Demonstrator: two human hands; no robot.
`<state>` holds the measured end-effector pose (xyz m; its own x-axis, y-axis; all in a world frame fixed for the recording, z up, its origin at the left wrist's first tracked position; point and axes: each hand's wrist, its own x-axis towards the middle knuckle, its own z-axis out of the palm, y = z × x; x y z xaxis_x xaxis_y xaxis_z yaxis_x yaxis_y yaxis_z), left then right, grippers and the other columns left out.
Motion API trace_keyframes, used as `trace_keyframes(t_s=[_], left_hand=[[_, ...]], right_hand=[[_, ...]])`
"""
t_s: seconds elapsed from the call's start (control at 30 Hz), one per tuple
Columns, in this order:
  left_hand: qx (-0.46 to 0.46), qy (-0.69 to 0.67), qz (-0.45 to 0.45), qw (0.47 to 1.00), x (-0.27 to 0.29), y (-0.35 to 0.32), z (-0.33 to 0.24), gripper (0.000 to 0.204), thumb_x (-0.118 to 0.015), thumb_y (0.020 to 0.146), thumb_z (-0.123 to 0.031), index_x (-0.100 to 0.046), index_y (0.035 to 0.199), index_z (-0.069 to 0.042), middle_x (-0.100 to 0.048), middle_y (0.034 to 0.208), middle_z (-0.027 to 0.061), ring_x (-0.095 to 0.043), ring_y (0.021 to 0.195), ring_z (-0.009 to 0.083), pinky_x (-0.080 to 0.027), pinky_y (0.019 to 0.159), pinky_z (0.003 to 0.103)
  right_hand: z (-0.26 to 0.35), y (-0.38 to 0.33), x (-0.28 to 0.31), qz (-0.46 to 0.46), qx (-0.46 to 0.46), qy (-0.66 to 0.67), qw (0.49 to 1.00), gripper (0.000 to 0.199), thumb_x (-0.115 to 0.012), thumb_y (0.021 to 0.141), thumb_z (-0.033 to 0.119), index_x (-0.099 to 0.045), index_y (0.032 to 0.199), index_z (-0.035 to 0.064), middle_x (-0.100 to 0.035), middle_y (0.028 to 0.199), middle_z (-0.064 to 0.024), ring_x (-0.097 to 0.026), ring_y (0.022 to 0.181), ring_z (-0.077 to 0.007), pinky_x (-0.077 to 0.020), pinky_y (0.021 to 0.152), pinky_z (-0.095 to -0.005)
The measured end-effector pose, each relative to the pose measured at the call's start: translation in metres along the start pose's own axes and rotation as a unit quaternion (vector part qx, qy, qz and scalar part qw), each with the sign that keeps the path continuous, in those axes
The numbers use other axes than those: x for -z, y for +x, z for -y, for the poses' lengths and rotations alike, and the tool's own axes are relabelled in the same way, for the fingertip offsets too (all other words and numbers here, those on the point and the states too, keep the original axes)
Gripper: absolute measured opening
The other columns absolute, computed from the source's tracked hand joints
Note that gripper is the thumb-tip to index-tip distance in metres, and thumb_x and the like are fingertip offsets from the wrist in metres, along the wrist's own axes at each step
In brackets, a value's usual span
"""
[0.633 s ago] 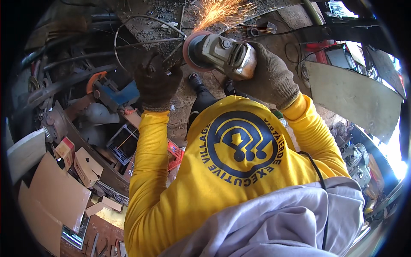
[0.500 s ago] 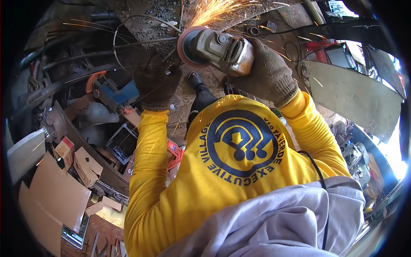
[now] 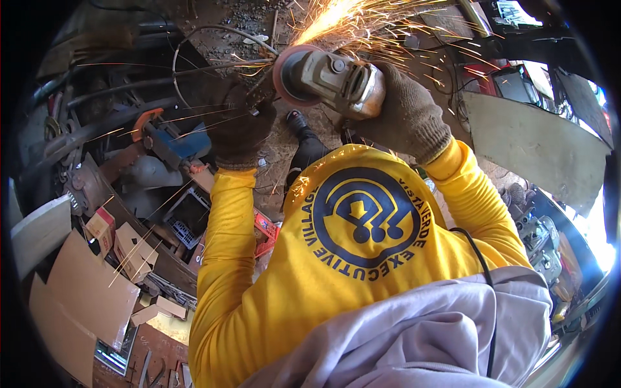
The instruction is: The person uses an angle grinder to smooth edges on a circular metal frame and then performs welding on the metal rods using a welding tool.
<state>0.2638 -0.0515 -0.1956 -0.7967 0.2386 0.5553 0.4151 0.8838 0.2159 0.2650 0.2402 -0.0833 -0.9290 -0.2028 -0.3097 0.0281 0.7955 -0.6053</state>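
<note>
My right hand (image 3: 411, 113), in a brown knit glove, grips the body of a worn grey angle grinder (image 3: 336, 77). Its reddish disc (image 3: 284, 76) meets the end of a thin bent metal rod (image 3: 220, 27), and bright sparks (image 3: 330, 22) spray up and to the right. To the left of the grinder, my gloved left hand (image 3: 236, 126) is closed low on the bent rod, which curves up in a loop beyond it. Shadow hides much of the left fingers. A short metal piece (image 3: 262, 89) shows between this hand and the disc.
Scrap and grit (image 3: 239, 48) cover the ground ahead. At left lie a blue tool with an orange handle (image 3: 184, 142), a plastic crate (image 3: 184, 220) and cardboard (image 3: 90, 284). A pale sheet panel (image 3: 530, 145) and metal parts (image 3: 540, 246) stand at right.
The spark spray has grown brighter and spread wider to the right. The grinder and rod sit slightly further right in view; both hands keep their grips.
</note>
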Motion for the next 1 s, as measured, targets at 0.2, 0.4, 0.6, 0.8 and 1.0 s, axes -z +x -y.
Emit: trace_keyframes(t_s=[0.2,0.4,0.6,0.8,1.0], left_hand=[[0.0,0.011,-0.029,1.0,-0.003,-0.003,-0.001,0.055,-0.088,0.073,-0.025,-0.063,0.116,-0.002,-0.064,0.123,0.0158,-0.067,0.108,0.0347,-0.058,0.089,0.046],[-0.007,0.025,-0.05,0.998,-0.008,-0.008,-0.001,0.057,-0.089,0.074,-0.028,-0.063,0.118,-0.003,-0.064,0.124,0.0146,-0.066,0.111,0.0338,-0.057,0.092,0.045],[0.002,-0.002,-0.02,1.0,-0.005,-0.005,0.002,0.058,-0.089,0.073,-0.027,-0.063,0.119,-0.004,-0.066,0.12,0.0147,-0.066,0.109,0.034,-0.057,0.091,0.046],[-0.01,0.006,0.012,1.0,-0.002,0.0,-0.002,0.054,-0.086,0.073,-0.024,-0.062,0.117,-0.003,-0.068,0.115,0.0158,-0.065,0.11,0.0354,-0.057,0.09,0.045],[0.023,-0.032,-0.014,0.999,-0.005,-0.003,0.0,0.049,-0.085,0.073,-0.025,-0.062,0.11,-0.003,-0.069,0.112,0.0159,-0.065,0.11,0.0345,-0.057,0.09,0.045]], right_hand=[[-0.02,-0.014,-0.005,-0.016,-0.011,-0.004,1.0,0.078,-0.09,0.073,0.04,-0.057,0.138,0.0103,-0.071,0.121,-0.0182,-0.07,0.11,-0.0402,-0.0567,0.093,-0.0482],[-0.017,-0.014,-0.005,-0.004,0.003,0.042,0.999,0.074,-0.09,0.073,0.036,-0.059,0.134,0.0096,-0.072,0.118,-0.0173,-0.07,0.11,-0.0391,-0.0566,0.093,-0.0468],[-0.004,-0.006,-0.006,-0.029,0.02,0.049,0.998,0.069,-0.089,0.075,0.038,-0.061,0.132,0.0102,-0.072,0.117,-0.0175,-0.071,0.11,-0.0384,-0.0568,0.093,-0.0462],[-0.007,-0.001,-0.006,-0.034,0.03,0.022,0.999,0.076,-0.09,0.073,0.044,-0.059,0.133,0.0093,-0.072,0.116,-0.0192,-0.071,0.107,-0.0409,-0.0574,0.091,-0.0475],[-0.008,0.0,-0.005,-0.009,-0.003,-0.002,1.0,0.077,-0.089,0.074,0.044,-0.058,0.134,0.0078,-0.072,0.114,-0.0213,-0.071,0.106,-0.0414,-0.0579,0.09,-0.0479]])
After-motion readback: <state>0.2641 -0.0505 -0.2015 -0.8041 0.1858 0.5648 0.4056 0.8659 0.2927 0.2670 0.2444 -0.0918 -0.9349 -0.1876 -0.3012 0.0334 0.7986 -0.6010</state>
